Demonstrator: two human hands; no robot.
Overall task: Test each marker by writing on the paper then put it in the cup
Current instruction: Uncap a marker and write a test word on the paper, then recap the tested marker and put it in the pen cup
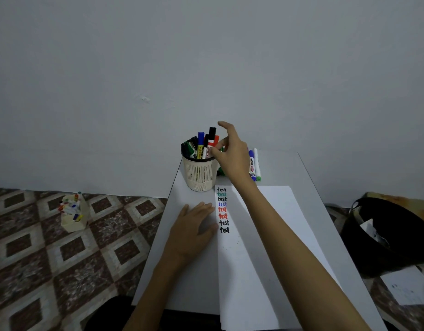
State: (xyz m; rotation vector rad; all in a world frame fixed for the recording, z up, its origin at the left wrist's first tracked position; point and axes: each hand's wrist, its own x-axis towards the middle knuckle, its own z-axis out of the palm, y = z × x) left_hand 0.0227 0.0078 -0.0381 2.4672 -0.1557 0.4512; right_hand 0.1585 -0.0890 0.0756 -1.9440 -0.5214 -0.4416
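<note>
right hand (232, 154) hovered, fingers spread, at the mesh cup (199, 174) of markers (201, 144); left hand (191, 228) lay flat beside the paper (242, 271).

I'm counting one cup (199, 174) holding at least six markers (200, 144), and I'm seeing three loose markers (252, 167) lying on the tabletop (196, 283). I'm reading eight "test" words (222, 209) on one paper (244, 271): four black, two red, one blue, one teal.
</note>
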